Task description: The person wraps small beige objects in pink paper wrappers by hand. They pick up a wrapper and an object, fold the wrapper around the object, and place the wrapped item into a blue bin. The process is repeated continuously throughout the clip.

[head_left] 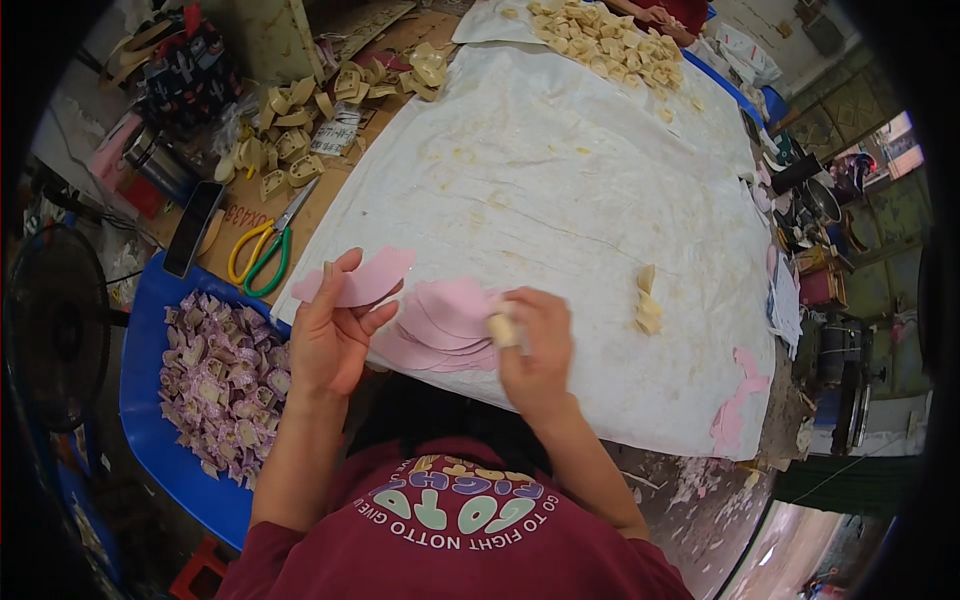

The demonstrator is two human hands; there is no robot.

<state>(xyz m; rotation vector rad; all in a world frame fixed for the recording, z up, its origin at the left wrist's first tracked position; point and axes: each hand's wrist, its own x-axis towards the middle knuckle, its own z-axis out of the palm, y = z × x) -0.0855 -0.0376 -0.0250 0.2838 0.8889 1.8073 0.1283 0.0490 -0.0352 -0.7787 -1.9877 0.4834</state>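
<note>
My left hand [330, 335] holds up one pink curved cut piece [365, 278] by its lower edge, just left of a fanned stack of pink pieces [445, 325] lying on the white table cover [560, 180]. My right hand [535, 345] rests on the right side of that stack and pinches a small cream-coloured block [500, 328] between thumb and fingers.
A few cream pieces [648, 300] lie to the right, many more [610, 40] at the far end. Scissors with yellow and green handles [262, 255], a dark phone [192, 228] and tan shaped parts [290, 135] sit at left. A blue tray [150, 300] holds purple glittery pieces [220, 385]. Pink scraps [735, 400] lie at right.
</note>
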